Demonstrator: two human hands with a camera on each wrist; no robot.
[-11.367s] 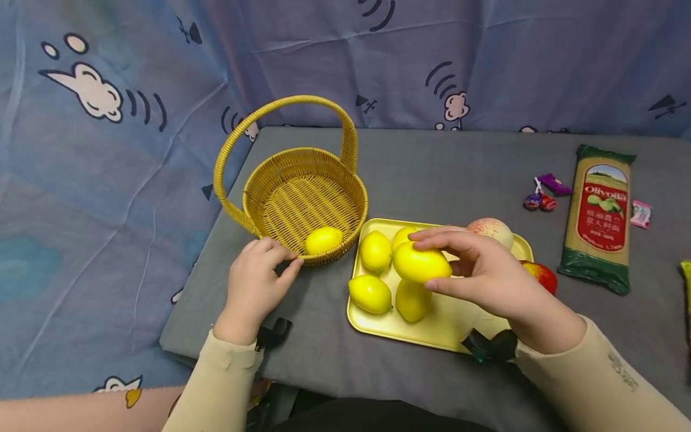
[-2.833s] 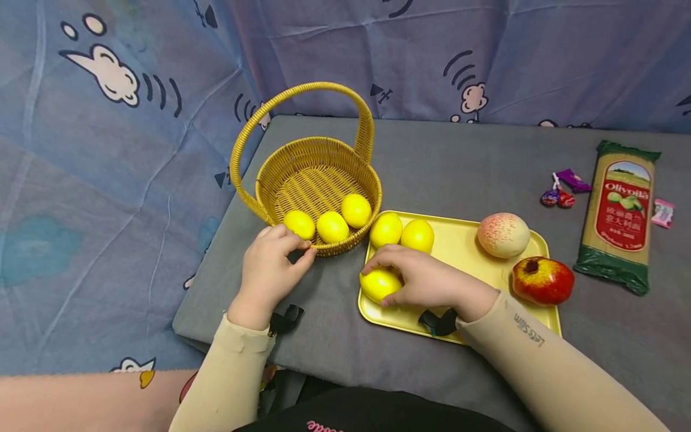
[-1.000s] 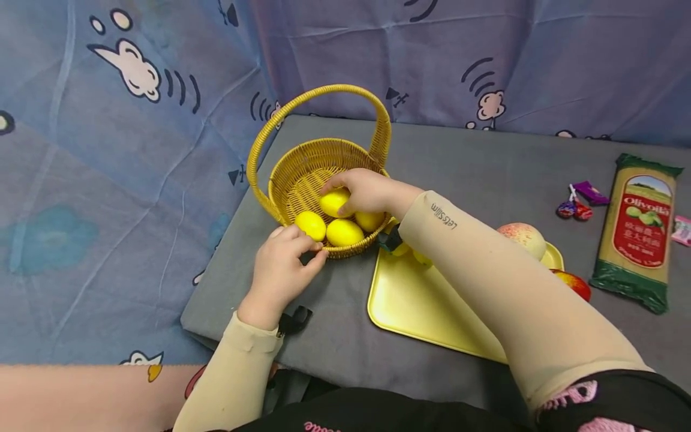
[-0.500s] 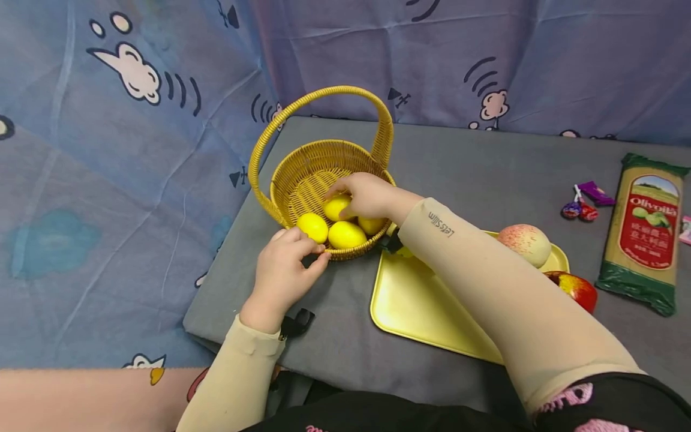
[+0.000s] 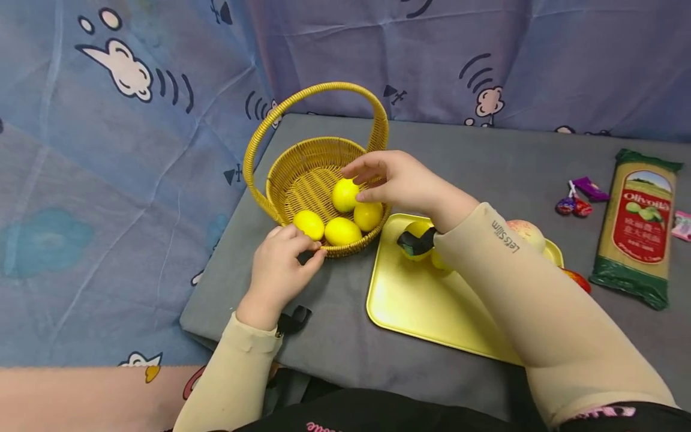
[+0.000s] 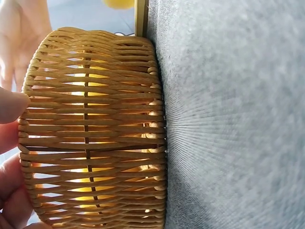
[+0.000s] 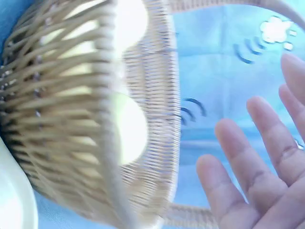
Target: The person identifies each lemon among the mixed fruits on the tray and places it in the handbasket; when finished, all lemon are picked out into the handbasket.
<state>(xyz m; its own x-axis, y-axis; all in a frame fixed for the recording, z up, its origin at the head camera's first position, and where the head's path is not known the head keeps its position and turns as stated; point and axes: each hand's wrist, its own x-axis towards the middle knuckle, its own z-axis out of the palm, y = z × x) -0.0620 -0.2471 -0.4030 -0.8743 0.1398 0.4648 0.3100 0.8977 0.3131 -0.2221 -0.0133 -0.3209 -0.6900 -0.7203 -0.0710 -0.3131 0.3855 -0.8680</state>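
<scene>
A woven yellow basket (image 5: 302,157) with a tall arched handle stands at the table's left. My left hand (image 5: 281,267) pinches its near rim between thumb and fingers; the left wrist view shows the thumb (image 6: 12,106) at the basket's edge. Several yellow lemons lie inside, among them one lemon (image 5: 345,195) partly behind my right hand (image 5: 402,180). That hand hovers over the basket's right side, fingers apart and holding nothing. In the right wrist view its spread fingers (image 7: 248,167) are clear of the rim.
A yellow tray (image 5: 410,306) sits right of the basket, with lemons (image 5: 412,249) partly hidden under my right forearm. A peach (image 5: 526,233) and a red fruit (image 5: 579,279) show behind the sleeve. Farther right lie lollipops (image 5: 573,206) and a pasta pack (image 5: 639,228).
Lemons have gone from tray to basket over the span. In the last half second my right hand has let go of a lemon there and risen rightward. The left hand stays on the rim.
</scene>
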